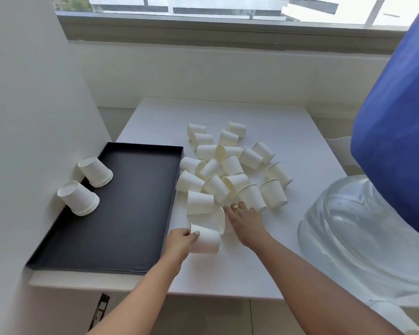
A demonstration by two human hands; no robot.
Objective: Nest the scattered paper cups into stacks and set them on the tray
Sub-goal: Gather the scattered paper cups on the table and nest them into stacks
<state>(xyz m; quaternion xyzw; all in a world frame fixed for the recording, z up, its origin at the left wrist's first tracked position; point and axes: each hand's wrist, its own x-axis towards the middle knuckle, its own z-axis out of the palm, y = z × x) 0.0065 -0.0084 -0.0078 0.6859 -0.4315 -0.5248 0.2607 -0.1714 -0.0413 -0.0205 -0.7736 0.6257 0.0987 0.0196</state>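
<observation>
Several white paper cups [230, 163] lie scattered on their sides across the white table [264, 262]. A black tray [136, 213] sits on the left; two upside-down nested stacks stand along its left edge, one far [96, 170] and one near [79, 198]. My left hand [180, 240] grips a cup [207, 240] lying on its side beside the tray's right edge. My right hand [243, 220] reaches over another cup [221, 221], fingers curled around its body; the cup is mostly hidden by the hand.
A large clear water bottle [363, 228] with a blue cover [402, 131] stands at the right of the table. A white wall [29, 105] rises just left of the tray. A window ledge [228, 32] runs behind the table.
</observation>
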